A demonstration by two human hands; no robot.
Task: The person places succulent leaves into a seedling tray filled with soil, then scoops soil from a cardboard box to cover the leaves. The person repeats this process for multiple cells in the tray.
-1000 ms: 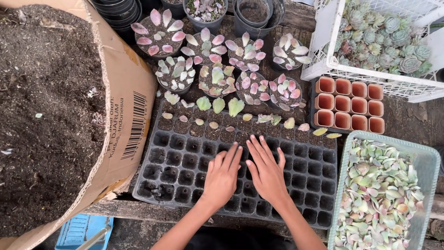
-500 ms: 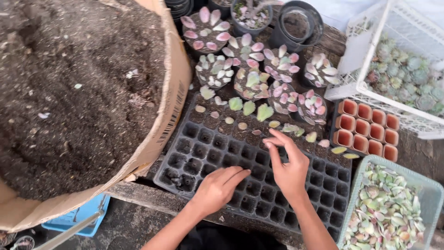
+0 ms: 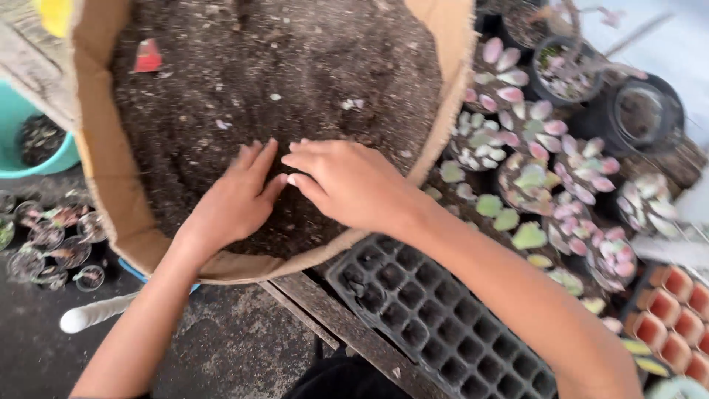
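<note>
Both hands down on the dark potting soil [image 3: 244,66], which fills a big open paper sack [image 3: 111,170] with its rim rolled down. Left hand [image 3: 233,199] lies flat, palm to the soil, fingers straight and close together, pointing up and to the right — nothing held. Right hand [image 3: 347,181] comes in from the right across the sack's rim, fingers extended leftward, loosely together, also holding nothing (whether any soil sits under the palm cannot be told). Fingertips of the two hands meet or nearly meet over the near middle of the soil surface; the soil lies directly beneath both, with the bulk of it heaped away from the person, past the fingertips. Neither hand is clearly nearer — they converge on one spot. Just right of the sack and below the right forearm sits a black cell tray [image 3: 436,318], its cells looking empty, long axis running down and right. Beyond it, pale pink-and-green succulent leaves [image 3: 532,185] laid out in small round pots, and terracotta-coloured cells [image 3: 676,310] at far right.
</note>
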